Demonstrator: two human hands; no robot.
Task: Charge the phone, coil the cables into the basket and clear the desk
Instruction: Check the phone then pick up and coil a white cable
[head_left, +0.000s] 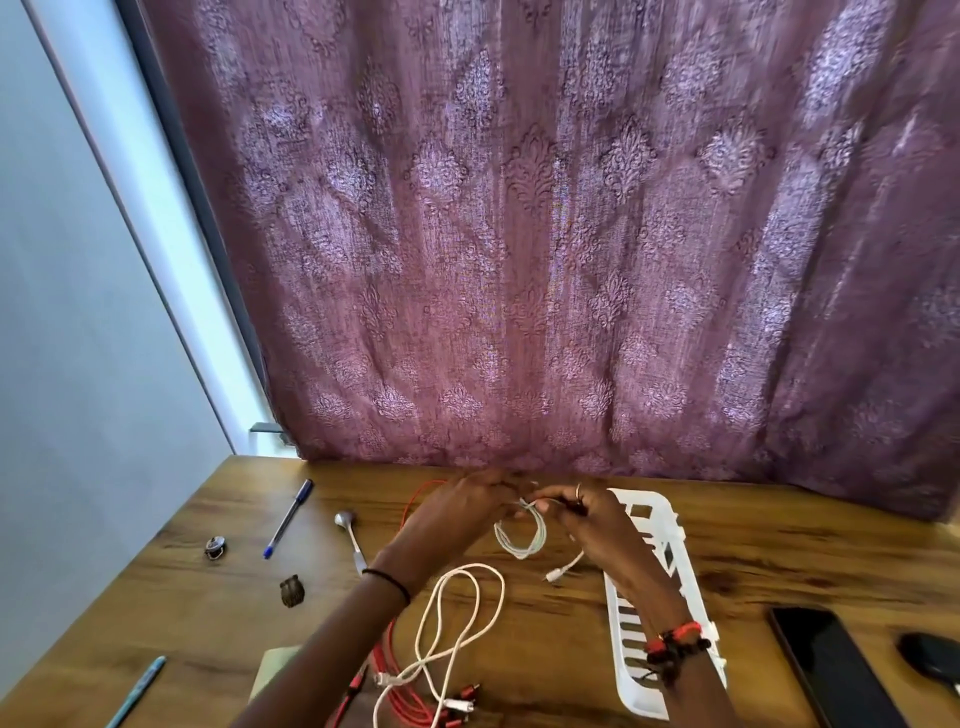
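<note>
Your left hand and right hand are close together above the desk. Both pinch the top of a small white coil, and its plug end trails down onto the desk. The basket lies under your right wrist, with the phone beyond it at the right. A loose white cable and a red cable sprawl by your left forearm. A pen lies farther left.

Left hand and right hand are extended forward, close together. Fingers of both are curled, each hand pinching the cable.
</note>
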